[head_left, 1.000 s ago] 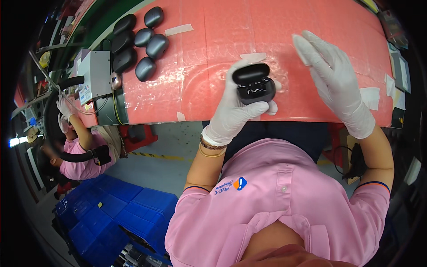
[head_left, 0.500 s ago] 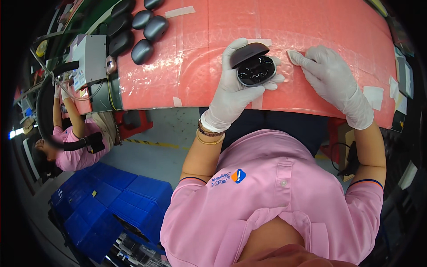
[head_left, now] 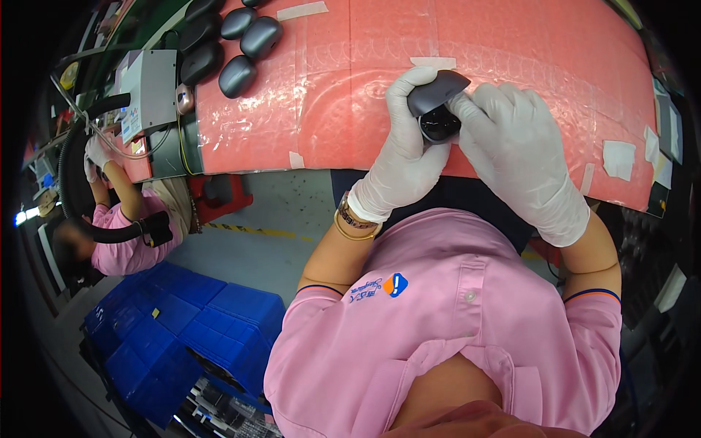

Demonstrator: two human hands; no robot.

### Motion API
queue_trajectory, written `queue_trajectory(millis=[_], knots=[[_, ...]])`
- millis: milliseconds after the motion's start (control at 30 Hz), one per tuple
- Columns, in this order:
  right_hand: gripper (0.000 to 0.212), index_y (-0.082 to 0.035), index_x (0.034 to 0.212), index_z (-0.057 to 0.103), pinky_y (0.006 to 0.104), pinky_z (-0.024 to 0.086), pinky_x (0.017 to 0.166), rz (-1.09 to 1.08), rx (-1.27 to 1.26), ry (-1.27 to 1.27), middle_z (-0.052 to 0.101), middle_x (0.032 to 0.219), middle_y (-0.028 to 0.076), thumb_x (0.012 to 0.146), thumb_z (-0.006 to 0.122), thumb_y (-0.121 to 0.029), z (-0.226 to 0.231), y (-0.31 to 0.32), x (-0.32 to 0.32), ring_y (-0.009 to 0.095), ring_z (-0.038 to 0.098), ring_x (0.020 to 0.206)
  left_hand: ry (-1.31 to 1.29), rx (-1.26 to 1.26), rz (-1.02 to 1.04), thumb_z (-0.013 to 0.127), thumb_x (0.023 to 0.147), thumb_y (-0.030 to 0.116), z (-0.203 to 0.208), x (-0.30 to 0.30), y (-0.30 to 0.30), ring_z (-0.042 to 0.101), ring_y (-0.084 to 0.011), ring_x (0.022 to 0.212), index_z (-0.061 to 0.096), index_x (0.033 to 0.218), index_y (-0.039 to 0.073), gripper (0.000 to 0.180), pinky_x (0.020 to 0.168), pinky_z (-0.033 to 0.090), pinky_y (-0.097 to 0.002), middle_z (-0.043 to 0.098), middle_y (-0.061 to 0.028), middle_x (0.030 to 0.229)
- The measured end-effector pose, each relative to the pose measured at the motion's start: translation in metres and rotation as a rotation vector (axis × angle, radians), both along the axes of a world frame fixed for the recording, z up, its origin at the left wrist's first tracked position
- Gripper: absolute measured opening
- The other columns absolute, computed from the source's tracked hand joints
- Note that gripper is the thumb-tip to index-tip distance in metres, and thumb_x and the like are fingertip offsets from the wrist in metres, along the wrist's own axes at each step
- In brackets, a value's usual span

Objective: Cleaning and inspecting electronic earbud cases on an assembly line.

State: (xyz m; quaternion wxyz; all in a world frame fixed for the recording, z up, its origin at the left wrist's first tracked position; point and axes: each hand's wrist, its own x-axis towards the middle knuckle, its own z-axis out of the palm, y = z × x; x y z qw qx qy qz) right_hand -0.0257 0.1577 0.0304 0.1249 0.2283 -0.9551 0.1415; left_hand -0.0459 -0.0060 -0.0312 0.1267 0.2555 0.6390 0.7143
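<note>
Head view: both gloved hands close on one dark earbud case (head_left: 436, 109) above the near table edge.

Left hand (head_left: 404, 157) grips its side; right hand (head_left: 520, 150) pinches its open front. Bare pink mat (head_left: 307, 109) lies between them and closed cases (head_left: 237, 75) far left.

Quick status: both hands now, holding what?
Left hand: closed around the dark earbud case, lid open.
Right hand: fingertips on the same case.
</note>
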Motion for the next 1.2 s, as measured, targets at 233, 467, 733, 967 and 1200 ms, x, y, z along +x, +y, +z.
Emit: queue_trajectory(millis=[233, 467, 733, 967, 1200], knots=[[0.033, -0.006, 0.106, 0.062, 0.0355, 0.041, 0.068, 0.043, -0.061, -0.057, 0.050, 0.082, 0.005, 0.073, 0.062, -0.002, 0.007, -0.013, 0.008, 0.023, 0.052, 0.076, 0.052, -0.004, -0.010, 0.052, 0.075, -0.019, 0.003, 0.001, 0.005, 0.043, -0.0199, 0.118, 0.014, 0.138, 0.011, 0.079, 0.099, 0.038, -0.0321, 0.035, -0.0127, 0.137], [0.038, -0.008, 0.109, 0.067, 0.0310, 0.040, 0.059, -0.027, -0.335, -0.110, 0.046, 0.070, 0.005, 0.074, 0.060, 0.005, -0.001, 0.020, 0.006, 0.019, 0.047, 0.064, -0.427, 0.229, -0.087, 0.046, 0.070, -0.022, 0.022, -0.007, -0.001, 0.056, -0.0259, 0.111, 0.021, 0.138, 0.013, 0.080, 0.091, 0.054, -0.0395, 0.041, -0.0136, 0.130], [0.034, -0.008, 0.109, 0.068, 0.0260, 0.044, 0.060, -0.224, -0.650, -0.280, 0.053, 0.071, 0.005, 0.080, 0.057, 0.007, -0.004, 0.028, 0.017, 0.014, 0.051, 0.064, -0.586, 0.409, -0.191, 0.052, 0.072, -0.016, 0.013, -0.010, -0.006, 0.060, -0.0349, 0.107, 0.021, 0.138, 0.013, 0.078, 0.091, 0.053, -0.0405, 0.045, -0.0237, 0.128], [0.033, -0.007, 0.111, 0.067, 0.0249, 0.043, 0.059, -0.234, -0.727, -0.294, 0.052, 0.071, 0.005, 0.082, 0.057, 0.006, -0.011, 0.022, 0.018, 0.013, 0.051, 0.064, -0.568, 0.354, -0.191, 0.051, 0.071, -0.017, 0.017, -0.011, -0.007, 0.061, -0.0341, 0.105, 0.020, 0.138, 0.011, 0.079, 0.089, 0.054, -0.0386, 0.044, -0.0213, 0.129], [0.054, -0.005, 0.126, 0.057, 0.0326, 0.041, 0.063, 0.013, -0.295, -0.031, 0.047, 0.077, 0.006, 0.073, 0.061, 0.004, -0.017, -0.007, 0.021, 0.020, 0.049, 0.070, -0.389, 0.193, -0.035, 0.046, 0.069, -0.021, 0.014, -0.003, 0.002, 0.050, -0.0237, 0.115, 0.020, 0.135, 0.010, 0.077, 0.093, 0.048, -0.0340, 0.035, -0.0129, 0.136]])
